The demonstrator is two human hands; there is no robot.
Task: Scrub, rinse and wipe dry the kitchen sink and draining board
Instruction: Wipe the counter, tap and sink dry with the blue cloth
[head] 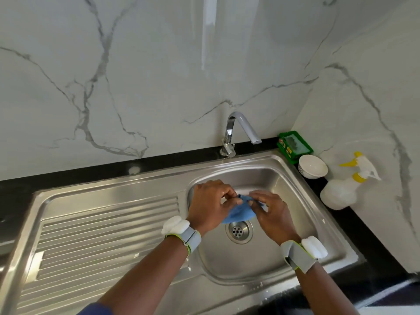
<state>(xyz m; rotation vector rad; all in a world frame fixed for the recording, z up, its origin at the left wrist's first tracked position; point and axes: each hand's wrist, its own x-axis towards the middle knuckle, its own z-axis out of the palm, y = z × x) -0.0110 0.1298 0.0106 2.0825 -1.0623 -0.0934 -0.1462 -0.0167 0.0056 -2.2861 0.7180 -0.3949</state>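
Observation:
A blue cloth (pixel 239 212) hangs bunched over the steel sink basin (pixel 295 214), just above the round drain (pixel 238 230). My left hand (pixel 210 203) pinches its top edge from the left. My right hand (pixel 272 212) pinches it from the right. Both hands are over the basin's middle, close together. The ridged draining board (pixel 102 235) lies to the left of the basin, with nothing on it. The chrome tap (pixel 238 130) stands behind the basin with its spout pointing right; no water runs from it.
On the black counter to the right of the sink stand a white spray bottle with a yellow nozzle (pixel 341 189), a small white bowl (pixel 312 165) and a green packet (pixel 294 144). Marble walls close in at the back and right.

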